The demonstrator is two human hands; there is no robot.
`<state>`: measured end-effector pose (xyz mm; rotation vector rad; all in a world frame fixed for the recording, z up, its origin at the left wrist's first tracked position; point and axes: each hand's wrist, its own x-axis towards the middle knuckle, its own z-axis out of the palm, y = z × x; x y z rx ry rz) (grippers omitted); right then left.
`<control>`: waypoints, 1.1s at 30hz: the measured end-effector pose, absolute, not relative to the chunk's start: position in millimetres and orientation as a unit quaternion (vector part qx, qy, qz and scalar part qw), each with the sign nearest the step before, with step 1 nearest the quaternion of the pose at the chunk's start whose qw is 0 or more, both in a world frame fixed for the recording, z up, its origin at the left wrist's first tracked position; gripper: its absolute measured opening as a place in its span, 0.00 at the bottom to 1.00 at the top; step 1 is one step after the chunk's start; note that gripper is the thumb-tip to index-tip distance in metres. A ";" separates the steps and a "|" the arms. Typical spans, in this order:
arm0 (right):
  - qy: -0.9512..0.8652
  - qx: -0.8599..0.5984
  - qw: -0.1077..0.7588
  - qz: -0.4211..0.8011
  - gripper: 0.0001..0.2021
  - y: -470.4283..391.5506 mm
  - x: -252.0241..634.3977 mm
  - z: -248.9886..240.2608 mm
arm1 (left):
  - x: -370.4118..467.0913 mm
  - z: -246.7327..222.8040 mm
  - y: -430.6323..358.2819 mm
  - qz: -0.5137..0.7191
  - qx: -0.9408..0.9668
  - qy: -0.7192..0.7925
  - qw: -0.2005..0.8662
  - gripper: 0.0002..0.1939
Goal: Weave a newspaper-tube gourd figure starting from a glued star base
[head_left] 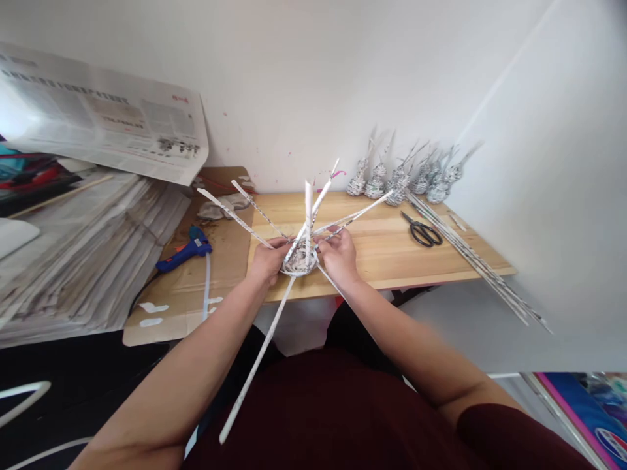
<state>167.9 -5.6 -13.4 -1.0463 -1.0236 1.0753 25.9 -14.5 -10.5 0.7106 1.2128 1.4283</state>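
Note:
A small round basket woven from rolled newspaper [300, 262] is held up between my hands near the table's front edge. Several paper sticks fan out from its rim, and one long stick [259, 359] points down toward me. My left hand [268, 260] grips the basket's left side, its fingers curled round the rim. On the right side, my right hand [337, 254] is closed with thumb and fingers at the rim, where a paper stick leaves it. The fingertips of both hands are partly hidden by the sticks and the basket.
Several woven paper figures [399, 184] stand along the wall. Black scissors [425, 232] and a bundle of long paper sticks [470, 256] lie on the wooden table [382, 264]. At left are a blue glue gun [189, 249] on cardboard [230, 261] and stacked newspapers [98, 254].

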 end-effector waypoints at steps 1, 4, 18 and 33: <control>-0.440 -0.450 0.622 0.465 0.19 -6.4 168.0 -11.6 | 25.6 -10.3 -14.6 0.600 0.295 0.508 0.543 0.25; -0.434 -0.433 0.633 0.473 0.16 -8.9 169.4 -5.4 | 24.0 -11.3 -14.4 0.599 0.293 0.502 0.551 0.26; -0.414 -0.355 0.698 0.464 0.13 -5.9 199.2 22.3 | 23.7 -10.8 -15.1 0.578 0.316 0.508 0.555 0.25; -0.356 -0.387 0.678 0.513 0.14 -3.3 205.6 27.7 | 20.7 -11.4 -13.8 0.568 0.307 0.511 0.567 0.26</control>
